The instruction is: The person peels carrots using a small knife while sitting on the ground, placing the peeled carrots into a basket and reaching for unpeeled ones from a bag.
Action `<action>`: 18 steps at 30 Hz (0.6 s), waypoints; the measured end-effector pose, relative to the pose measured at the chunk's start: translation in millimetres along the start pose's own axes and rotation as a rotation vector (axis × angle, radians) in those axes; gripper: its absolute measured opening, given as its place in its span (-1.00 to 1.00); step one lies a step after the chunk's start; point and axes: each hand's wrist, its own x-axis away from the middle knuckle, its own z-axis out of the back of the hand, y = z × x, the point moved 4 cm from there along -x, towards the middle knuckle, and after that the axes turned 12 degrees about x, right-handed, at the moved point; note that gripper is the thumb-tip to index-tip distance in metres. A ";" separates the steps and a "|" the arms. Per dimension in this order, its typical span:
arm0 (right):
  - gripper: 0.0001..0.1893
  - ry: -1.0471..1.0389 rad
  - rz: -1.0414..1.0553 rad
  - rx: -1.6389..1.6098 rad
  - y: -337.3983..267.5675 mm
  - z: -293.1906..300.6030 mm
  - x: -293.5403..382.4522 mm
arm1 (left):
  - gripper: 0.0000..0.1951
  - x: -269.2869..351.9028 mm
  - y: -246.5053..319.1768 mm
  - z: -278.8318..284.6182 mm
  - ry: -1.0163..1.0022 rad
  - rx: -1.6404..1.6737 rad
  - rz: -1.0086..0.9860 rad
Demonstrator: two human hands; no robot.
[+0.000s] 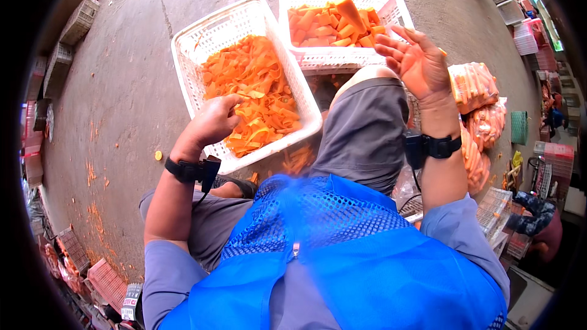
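Note:
My left hand (214, 118) is curled above the near left part of a white plastic basket (299, 85) heaped with orange peel strips (252, 82). Its fingers hide whatever may be inside the grip. My right hand (419, 64) is open, palm up and fingers spread, by the right corner of a second white basket (339, 57). That basket holds cut carrot chunks (321, 27). One larger carrot piece (351, 14) stands out above them, left of my right fingers; whether it is in the air or resting on the pile, I cannot tell.
Clear bags of whole carrots (474, 87) are stacked to the right of my knee. Peel scraps (94, 220) litter the concrete floor (128, 78). A yellow round piece (158, 155) lies at left. Crates (495, 213) and another person (543, 233) are at lower right.

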 end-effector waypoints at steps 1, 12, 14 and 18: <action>-0.45 0.061 0.025 0.016 0.6 31.1 12.8 | -0.72 -4.0 -7.7 -3.6 -0.018 0.035 -0.071; -0.81 0.727 -0.588 -0.019 250.4 267.6 240.1 | -0.72 -5.7 -29.4 -49.1 -0.154 0.568 0.371; -0.84 0.727 -0.711 0.085 288.4 271.4 268.4 | -0.72 -8.7 -30.1 -56.5 -0.163 0.529 0.407; -0.73 0.369 -0.966 0.854 386.9 286.8 287.1 | -0.75 -14.0 -24.8 -69.8 -0.162 0.453 0.382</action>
